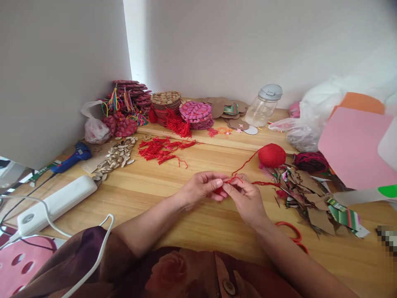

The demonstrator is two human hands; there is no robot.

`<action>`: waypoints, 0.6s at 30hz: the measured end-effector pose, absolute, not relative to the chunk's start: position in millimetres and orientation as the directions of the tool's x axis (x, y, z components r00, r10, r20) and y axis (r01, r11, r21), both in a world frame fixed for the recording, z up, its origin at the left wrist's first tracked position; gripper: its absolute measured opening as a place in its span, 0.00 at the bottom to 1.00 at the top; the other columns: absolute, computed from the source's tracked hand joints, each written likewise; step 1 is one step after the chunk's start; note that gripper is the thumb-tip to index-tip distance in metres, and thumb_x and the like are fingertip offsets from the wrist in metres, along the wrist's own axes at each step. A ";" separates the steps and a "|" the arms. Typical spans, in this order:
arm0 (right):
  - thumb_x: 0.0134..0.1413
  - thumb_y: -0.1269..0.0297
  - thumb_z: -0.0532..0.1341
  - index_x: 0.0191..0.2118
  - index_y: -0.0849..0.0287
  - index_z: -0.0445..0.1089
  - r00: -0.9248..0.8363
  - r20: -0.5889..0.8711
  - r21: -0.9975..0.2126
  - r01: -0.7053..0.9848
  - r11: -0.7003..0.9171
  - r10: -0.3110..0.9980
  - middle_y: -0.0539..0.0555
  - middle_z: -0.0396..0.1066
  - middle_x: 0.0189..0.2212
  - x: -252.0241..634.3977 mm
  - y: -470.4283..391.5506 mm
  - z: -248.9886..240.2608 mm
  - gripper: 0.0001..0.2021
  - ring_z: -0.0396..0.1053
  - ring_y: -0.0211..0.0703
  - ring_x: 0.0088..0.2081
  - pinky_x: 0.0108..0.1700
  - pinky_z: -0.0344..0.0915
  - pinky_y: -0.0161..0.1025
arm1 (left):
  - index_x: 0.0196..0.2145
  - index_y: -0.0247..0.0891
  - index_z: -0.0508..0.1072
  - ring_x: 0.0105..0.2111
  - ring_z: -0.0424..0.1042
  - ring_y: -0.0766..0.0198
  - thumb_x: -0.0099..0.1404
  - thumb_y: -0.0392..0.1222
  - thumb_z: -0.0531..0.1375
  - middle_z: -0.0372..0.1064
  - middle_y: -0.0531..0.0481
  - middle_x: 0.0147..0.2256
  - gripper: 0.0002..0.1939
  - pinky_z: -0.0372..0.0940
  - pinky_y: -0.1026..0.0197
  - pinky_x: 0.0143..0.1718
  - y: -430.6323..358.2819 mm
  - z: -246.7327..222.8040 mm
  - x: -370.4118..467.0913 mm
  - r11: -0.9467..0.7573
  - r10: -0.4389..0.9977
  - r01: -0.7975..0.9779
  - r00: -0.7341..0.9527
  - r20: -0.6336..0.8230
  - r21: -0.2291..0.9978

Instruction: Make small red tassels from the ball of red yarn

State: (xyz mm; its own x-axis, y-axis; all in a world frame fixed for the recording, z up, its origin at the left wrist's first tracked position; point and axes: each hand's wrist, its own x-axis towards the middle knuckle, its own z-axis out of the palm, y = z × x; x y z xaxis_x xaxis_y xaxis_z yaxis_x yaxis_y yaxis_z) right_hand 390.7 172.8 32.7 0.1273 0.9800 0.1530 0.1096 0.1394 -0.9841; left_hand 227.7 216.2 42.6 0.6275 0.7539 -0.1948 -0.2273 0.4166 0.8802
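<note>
My left hand [206,187] and my right hand [245,193] meet over the middle of the table. Both are closed, thumbs and fingers pinching red yarn [235,179] between them. A small red bundle shows under the left fingers; its shape is mostly hidden. One strand climbs from my hands to a red yarn ball [272,155] at the back right. More red strands [263,183] stretch out to the right of my right hand. Under my right forearm lie scissors [290,229] with red handles, their blades hidden. Red tassels [161,149] form a pile further back on the left.
Cardboard scraps [319,203] cover the right side. Along the back stand braided round pieces [196,114], cardboard discs [218,108] and a clear bottle [263,107]. At left are shells [119,155], a blue glue gun [74,157] and a white power strip [58,203] with cables.
</note>
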 end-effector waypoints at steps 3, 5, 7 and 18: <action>0.50 0.60 0.68 0.26 0.53 0.76 0.093 0.078 -0.997 -0.017 0.080 0.993 0.51 0.68 0.29 387.4 171.1 33.6 0.06 0.64 0.41 0.33 0.37 0.61 0.39 | 0.32 0.30 0.77 0.22 0.67 0.73 0.50 0.52 0.71 0.71 0.50 0.26 0.21 0.62 0.68 0.24 214.5 32.8 230.6 0.433 0.767 -0.169 0.584 -0.264 0.885; 0.49 0.58 0.68 0.30 0.53 0.77 0.070 -0.015 -0.992 -0.129 -0.006 0.997 0.50 0.69 0.28 386.6 170.6 33.8 0.05 0.63 0.39 0.30 0.31 0.59 0.37 | 0.28 0.30 0.76 0.20 0.64 0.74 0.48 0.52 0.71 0.70 0.51 0.24 0.20 0.58 0.69 0.21 215.3 29.9 229.9 0.442 0.779 -0.159 0.557 -0.290 0.883; 0.49 0.58 0.68 0.32 0.53 0.76 0.050 -0.095 -0.972 -0.221 -0.082 0.994 0.50 0.70 0.27 386.7 170.2 34.1 0.06 0.62 0.38 0.29 0.29 0.57 0.36 | 0.28 0.30 0.76 0.20 0.63 0.75 0.48 0.52 0.71 0.70 0.52 0.23 0.20 0.57 0.69 0.21 216.0 30.0 228.7 0.461 0.765 -0.142 0.564 -0.311 0.876; 0.46 0.60 0.70 0.30 0.54 0.75 -0.019 -0.121 -0.938 -0.324 -0.120 0.993 0.50 0.72 0.28 390.0 171.2 35.2 0.06 0.65 0.38 0.30 0.30 0.58 0.36 | 0.31 0.30 0.79 0.21 0.62 0.74 0.48 0.49 0.72 0.68 0.50 0.24 0.19 0.53 0.69 0.21 218.9 34.8 222.0 0.559 0.664 -0.087 0.643 -0.382 0.824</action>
State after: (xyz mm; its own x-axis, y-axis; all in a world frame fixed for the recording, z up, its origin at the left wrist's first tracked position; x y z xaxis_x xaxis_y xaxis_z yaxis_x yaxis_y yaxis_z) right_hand 390.0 171.2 35.2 -0.0186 0.9925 -0.1208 -0.3245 -0.1203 -0.9382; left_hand 222.0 218.9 34.8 0.6429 0.6637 -0.3823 -0.0871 0.5593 0.8244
